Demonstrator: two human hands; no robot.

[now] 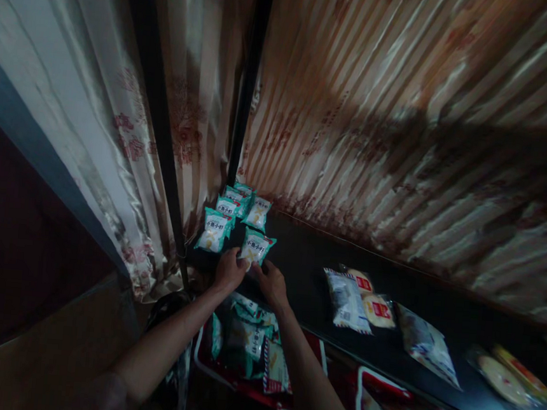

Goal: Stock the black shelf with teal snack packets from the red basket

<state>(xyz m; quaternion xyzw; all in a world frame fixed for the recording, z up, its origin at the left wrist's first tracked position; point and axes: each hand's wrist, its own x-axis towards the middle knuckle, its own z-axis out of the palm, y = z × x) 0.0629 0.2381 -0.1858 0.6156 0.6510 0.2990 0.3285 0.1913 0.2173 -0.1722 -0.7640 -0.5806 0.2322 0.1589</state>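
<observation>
Between my two hands, a teal-and-white snack bag [256, 247] is gripped by its lower corners over the dark shelf [302, 252]. My left hand [230, 270] pinches its left side, and my right hand [271, 282] its right side. Just beyond it lies a matching snack bag [257, 213]. To the left, a row of the same bags [214, 230] leans back toward the corner. Below my forearms, a red basket with a white rim [220, 374] holds several more teal bags and a red-and-white packet [276, 366].
Right along the shelf lie a blue-and-white bag [347, 301], round packaged pastries [378, 310], another bag [427, 343] and a wrapped round item [502, 378]. A second red basket [382, 383] stands below. A black post [250, 82] and pleated curtains [382, 112] border the shelf.
</observation>
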